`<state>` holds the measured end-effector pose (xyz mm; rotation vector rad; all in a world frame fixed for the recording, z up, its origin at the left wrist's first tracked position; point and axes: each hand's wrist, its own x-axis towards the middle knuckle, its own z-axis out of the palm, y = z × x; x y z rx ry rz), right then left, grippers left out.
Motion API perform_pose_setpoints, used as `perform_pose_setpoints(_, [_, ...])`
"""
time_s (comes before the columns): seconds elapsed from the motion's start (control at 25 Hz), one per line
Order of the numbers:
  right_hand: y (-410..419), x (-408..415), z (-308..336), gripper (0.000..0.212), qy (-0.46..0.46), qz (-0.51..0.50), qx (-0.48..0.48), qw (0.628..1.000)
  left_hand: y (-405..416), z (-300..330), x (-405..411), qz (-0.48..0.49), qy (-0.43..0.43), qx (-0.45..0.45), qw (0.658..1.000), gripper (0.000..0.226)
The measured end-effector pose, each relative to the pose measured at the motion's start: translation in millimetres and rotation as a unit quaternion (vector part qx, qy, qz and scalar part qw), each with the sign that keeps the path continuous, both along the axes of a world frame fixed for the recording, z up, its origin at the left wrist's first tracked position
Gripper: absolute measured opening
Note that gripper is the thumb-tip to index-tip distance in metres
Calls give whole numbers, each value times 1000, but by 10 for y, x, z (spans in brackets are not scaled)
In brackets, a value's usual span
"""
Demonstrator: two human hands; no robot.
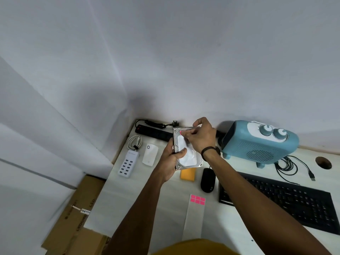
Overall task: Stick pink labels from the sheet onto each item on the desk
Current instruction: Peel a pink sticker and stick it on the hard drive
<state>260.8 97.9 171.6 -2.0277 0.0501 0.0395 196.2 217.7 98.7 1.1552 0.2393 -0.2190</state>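
Nearest, the white backing sheet with six pink labels (197, 200) lies on the desk. Left hand (170, 159) grips the raised silver hard drive (185, 153); right hand (199, 138) pinches a pink label (181, 133) against its top corner. Press flat, smoothing outward.

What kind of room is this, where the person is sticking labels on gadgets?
Probably a home or small office workspace: a desk pushed into a bare wall corner, with a keyboard, mouse and power strip on it, plus a small blue heater.

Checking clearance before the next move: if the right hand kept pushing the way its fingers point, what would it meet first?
Probably the hard drive: the right hand fingertips already touch its top corner at the pink label.
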Motion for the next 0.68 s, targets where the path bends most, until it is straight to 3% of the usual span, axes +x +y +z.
perform_pose_setpoints(0.12, [-18, 22, 51, 50, 0, -13, -41, 999, -27, 5, -45, -4, -11, -9, 1000, 55])
perform_pose_setpoints(0.32, [-124, -1, -54, 83, 17, -9, -89, 996, 0, 26, -97, 1, -31, -41, 999, 60])
perform_pose_setpoints(0.44, [-129, -10, -232, 65, 62, 50, -56, 995, -19, 50, -106, 14, 1, -27, 1000, 50])
perform_pose_setpoints(0.52, [-102, -36, -291, 52, 59, 39, -47, 996, -106, 127, -105, 70, 68, -3, 995, 39])
perform_pose_setpoints(0.68, [-2, -134, -312, 41, 45, 63, -35, 996, -237, 204, -50, 212, 160, 93, 960, 42])
